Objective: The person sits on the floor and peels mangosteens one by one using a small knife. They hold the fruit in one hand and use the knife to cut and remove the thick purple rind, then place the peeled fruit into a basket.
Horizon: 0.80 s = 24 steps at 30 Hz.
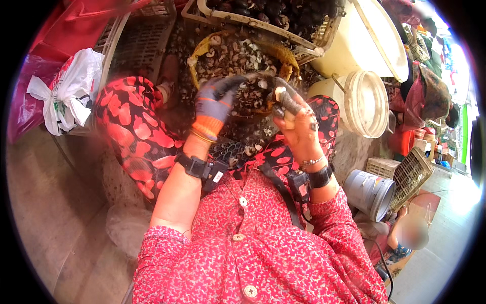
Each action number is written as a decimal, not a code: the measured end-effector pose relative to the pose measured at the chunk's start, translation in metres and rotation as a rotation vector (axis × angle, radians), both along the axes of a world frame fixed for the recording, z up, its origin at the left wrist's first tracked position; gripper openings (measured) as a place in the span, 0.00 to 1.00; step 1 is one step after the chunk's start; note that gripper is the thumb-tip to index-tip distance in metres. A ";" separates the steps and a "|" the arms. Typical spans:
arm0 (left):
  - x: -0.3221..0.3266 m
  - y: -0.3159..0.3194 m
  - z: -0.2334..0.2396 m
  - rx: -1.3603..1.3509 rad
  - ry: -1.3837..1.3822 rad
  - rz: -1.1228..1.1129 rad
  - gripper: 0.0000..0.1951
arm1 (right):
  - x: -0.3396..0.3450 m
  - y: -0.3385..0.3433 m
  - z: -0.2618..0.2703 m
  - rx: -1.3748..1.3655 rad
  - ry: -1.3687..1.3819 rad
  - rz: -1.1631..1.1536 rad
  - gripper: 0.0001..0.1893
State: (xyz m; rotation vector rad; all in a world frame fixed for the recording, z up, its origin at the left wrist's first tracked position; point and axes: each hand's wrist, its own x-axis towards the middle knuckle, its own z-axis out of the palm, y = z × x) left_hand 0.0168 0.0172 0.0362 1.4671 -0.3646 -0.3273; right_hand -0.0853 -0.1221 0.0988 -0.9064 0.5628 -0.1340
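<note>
My left hand (pixel 218 95), in a grey glove with an orange cuff and dark fingers, is over a yellow-rimmed container (pixel 197 49). Its blurred fingertips extend toward my right hand (pixel 296 114), and whatever lies between them is too blurred to make out. Dark finger covers are on some fingers of the right hand, which are curled; any small thing inside them is hidden. Below both hands, the container holds a heap of pale and brown shell pieces or shellfish meat (pixel 235 57). Loose bits (pixel 250 148) also lie between my knees.
A plastic crate (pixel 262 28) of dark shellfish (pixel 265 11) stands beyond the container. On the right are a white bucket (pixel 366 104), a large pale tub (pixel 357 41) and a grey bucket (pixel 368 193). A tied white bag (pixel 68 91) sits left. Another person (pixel 398 243) is at lower right.
</note>
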 end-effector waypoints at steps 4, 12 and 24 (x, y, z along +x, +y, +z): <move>-0.010 -0.004 0.018 0.252 -0.583 -0.019 0.19 | 0.000 -0.001 -0.008 -0.063 0.016 -0.053 0.17; -0.004 -0.007 -0.010 0.143 -0.392 0.060 0.17 | 0.006 0.002 -0.010 0.094 0.037 -0.197 0.12; -0.020 -0.011 0.000 -0.228 0.120 -0.129 0.12 | -0.002 0.013 -0.029 0.186 -0.093 -0.161 0.14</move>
